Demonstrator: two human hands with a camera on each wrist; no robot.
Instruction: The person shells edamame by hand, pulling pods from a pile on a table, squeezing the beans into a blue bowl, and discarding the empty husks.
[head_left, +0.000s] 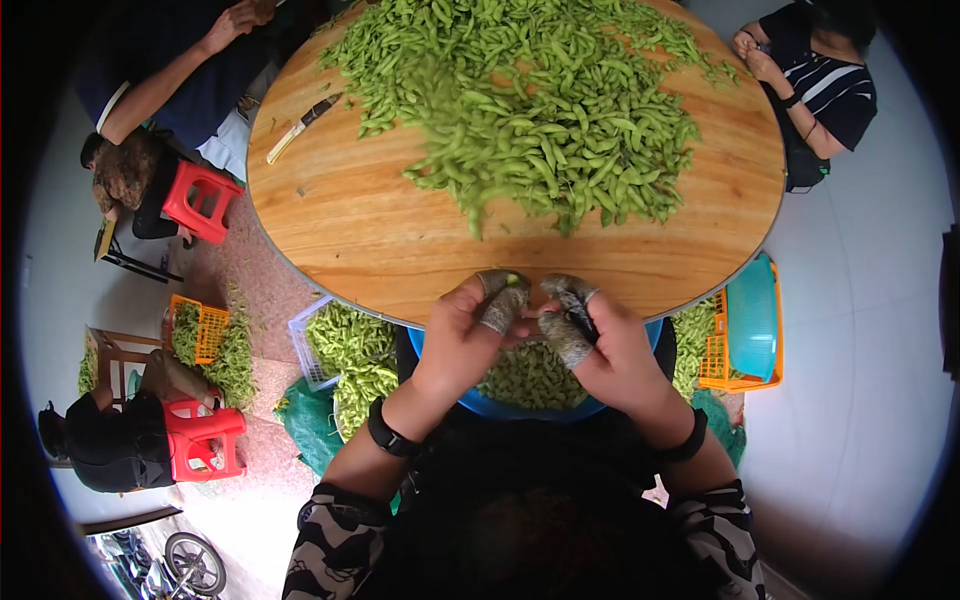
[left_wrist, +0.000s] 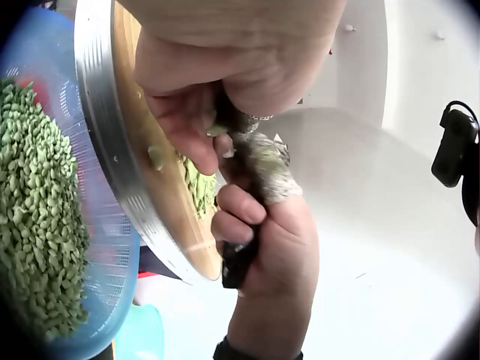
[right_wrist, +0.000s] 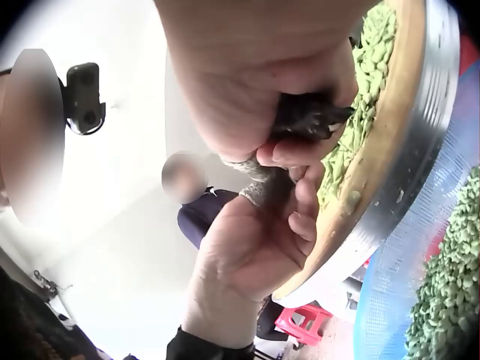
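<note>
Both hands meet just over the table's near edge, thumbs and index fingers wrapped in greyish, stained tape. The left hand (head_left: 462, 335) pinches a green soybean pod (head_left: 513, 279), mostly hidden by the fingers. Close beside it, the right hand (head_left: 612, 350) curls its fingers round a short black object (left_wrist: 238, 264) like a handle; its working end is hidden. Below the hands stands a blue plastic basket (left_wrist: 112, 300) holding shelled green beans (left_wrist: 37, 217). A large heap of soybean pods (head_left: 560, 130) covers the far part of the round wooden table (head_left: 350, 220).
A knife (head_left: 303, 128) lies at the table's left. Crates of pods flank the lap: a white one (head_left: 300, 345) left, an orange one (head_left: 718, 370) right with a teal basket (head_left: 752, 320). Other people sit around, some on red stools (head_left: 205, 200).
</note>
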